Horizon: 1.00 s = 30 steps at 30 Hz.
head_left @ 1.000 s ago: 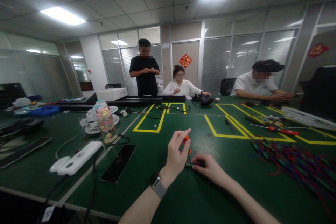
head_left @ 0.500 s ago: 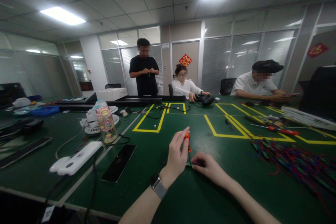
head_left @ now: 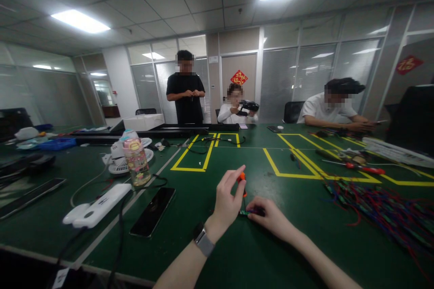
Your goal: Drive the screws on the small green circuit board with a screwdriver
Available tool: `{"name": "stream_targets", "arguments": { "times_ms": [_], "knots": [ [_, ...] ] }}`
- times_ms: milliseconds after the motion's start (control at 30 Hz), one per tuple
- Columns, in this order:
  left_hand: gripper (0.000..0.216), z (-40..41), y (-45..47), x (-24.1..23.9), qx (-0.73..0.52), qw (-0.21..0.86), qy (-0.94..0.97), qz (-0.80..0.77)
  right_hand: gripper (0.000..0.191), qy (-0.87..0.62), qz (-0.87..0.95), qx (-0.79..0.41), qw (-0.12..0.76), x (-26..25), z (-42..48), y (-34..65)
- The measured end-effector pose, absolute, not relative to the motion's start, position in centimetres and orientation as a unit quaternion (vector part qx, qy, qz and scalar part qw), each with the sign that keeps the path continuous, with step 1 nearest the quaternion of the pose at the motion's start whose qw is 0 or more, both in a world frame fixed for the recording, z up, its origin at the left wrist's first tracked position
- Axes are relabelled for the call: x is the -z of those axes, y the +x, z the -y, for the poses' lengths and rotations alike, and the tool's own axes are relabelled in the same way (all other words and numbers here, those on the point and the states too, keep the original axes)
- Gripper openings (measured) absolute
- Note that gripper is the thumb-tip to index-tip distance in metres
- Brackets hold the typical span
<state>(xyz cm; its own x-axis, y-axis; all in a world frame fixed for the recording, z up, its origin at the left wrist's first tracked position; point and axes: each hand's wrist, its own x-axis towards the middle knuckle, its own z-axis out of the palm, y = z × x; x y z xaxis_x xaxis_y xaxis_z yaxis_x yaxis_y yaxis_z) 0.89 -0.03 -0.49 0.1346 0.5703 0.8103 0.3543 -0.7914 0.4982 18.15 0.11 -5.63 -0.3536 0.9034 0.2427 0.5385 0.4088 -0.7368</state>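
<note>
My left hand [head_left: 228, 196] is closed around the orange handle of a small screwdriver [head_left: 243, 193], which stands upright with its thin shaft pointing down. Its tip meets a small green circuit board [head_left: 243, 212] on the table. My right hand [head_left: 266, 213] pinches the right side of that board, where dark wires show under the fingers. Most of the board is hidden by the fingers. A watch sits on my left wrist.
A phone [head_left: 153, 212], a white device [head_left: 101, 205] and a drink bottle [head_left: 136, 160] lie or stand to the left. Wired boards [head_left: 376, 212] are piled at right, near a red-handled screwdriver [head_left: 368, 168]. Three people are across the green table [head_left: 190, 253].
My left hand's fingers have shifted slightly on the screwdriver handle; my right hand stays put. Across the table, the seated person in the middle has lifted a black headset off the surface.
</note>
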Motion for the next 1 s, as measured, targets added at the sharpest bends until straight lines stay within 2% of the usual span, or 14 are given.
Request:
{"name": "stream_targets", "arguments": {
  "times_ms": [267, 467, 667, 833, 1000],
  "knots": [
    [0.037, 0.22, 1.0, 0.4, -0.577, 0.083, 0.747, -0.321, 0.011, -0.463, 0.774, -0.277, 0.332, 5.53, -0.04, 18.12],
    [0.029, 0.21, 0.93, 0.23, -0.59, 0.06, 0.743, -0.312, 0.011, -0.467, 0.777, -0.27, 0.323, 5.39, 0.03, 18.19],
    [0.037, 0.23, 1.01, 0.38, -0.568, 0.076, 0.755, -0.318, 0.012, -0.465, 0.779, -0.273, 0.32, 5.29, 0.1, 18.1],
    [0.031, 0.11, 0.97, 0.52, -0.582, 0.045, 0.747, -0.319, 0.012, -0.465, 0.776, -0.28, 0.322, 5.15, 0.23, 18.03],
    [0.036, 0.28, 0.89, 0.23, -0.575, 0.074, 0.751, -0.316, 0.011, -0.463, 0.776, -0.279, 0.324, 5.11, 0.24, 18.12]
  ]
}}
